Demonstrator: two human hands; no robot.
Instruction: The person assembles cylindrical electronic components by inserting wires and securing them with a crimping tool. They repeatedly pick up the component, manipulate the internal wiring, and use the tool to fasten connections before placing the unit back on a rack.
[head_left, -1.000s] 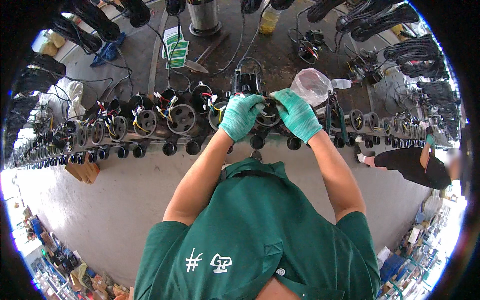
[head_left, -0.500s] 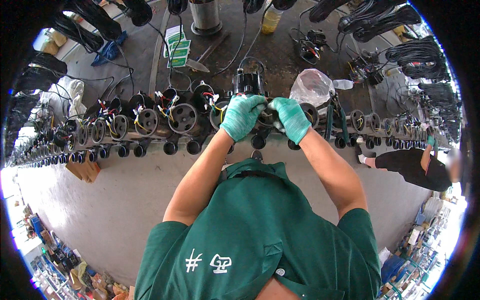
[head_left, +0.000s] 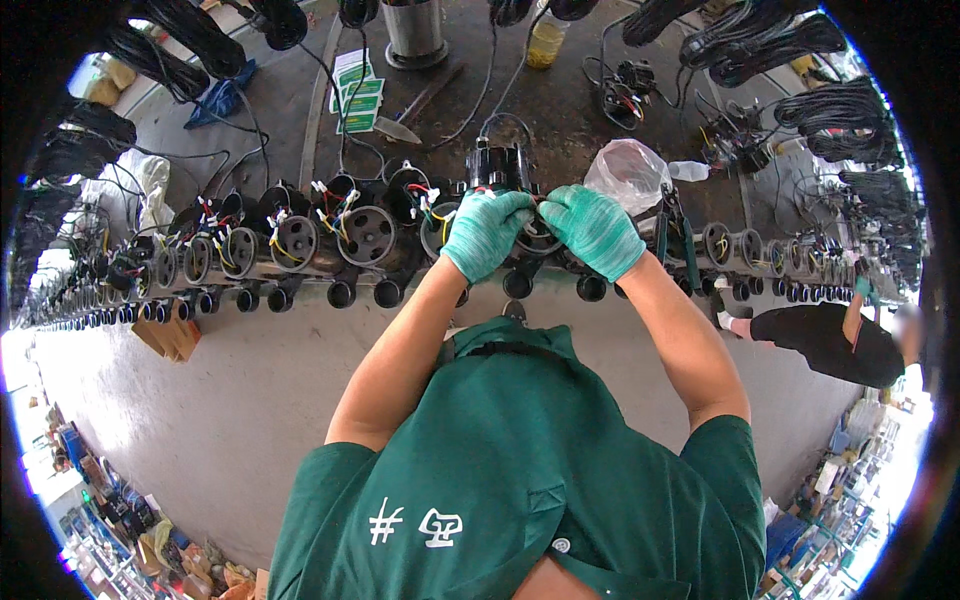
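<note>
Both my hands wear green knit gloves and meet at a black cylindrical motor part (head_left: 497, 165) with a cable looping from its top. My left hand (head_left: 483, 232) is closed at its near left side, fingertips pinched on thin wires. Opposite it, my right hand (head_left: 597, 230) pinches at the same wires, its fingers bent and pressed together. Bits of red and white show between the fingertips, but the gloves hide most of the wiring. Below them sits a round metal housing (head_left: 541, 240), partly covered. To the left stands another housing (head_left: 368, 236) with loose coloured wires above it.
Rows of similar housings line the bench edge. Pliers (head_left: 684, 240) stand right of my right hand, near a clear plastic bag (head_left: 627, 175). Behind are a metal cylinder (head_left: 414, 35), a knife-like tool (head_left: 397, 130), green-white cards (head_left: 360, 105) and hanging cable coils. A person (head_left: 830, 335) works far right.
My right hand has shifted slightly right, its back turning more upward, with the fingertips still near the left ones. My left hand has hardly moved.
</note>
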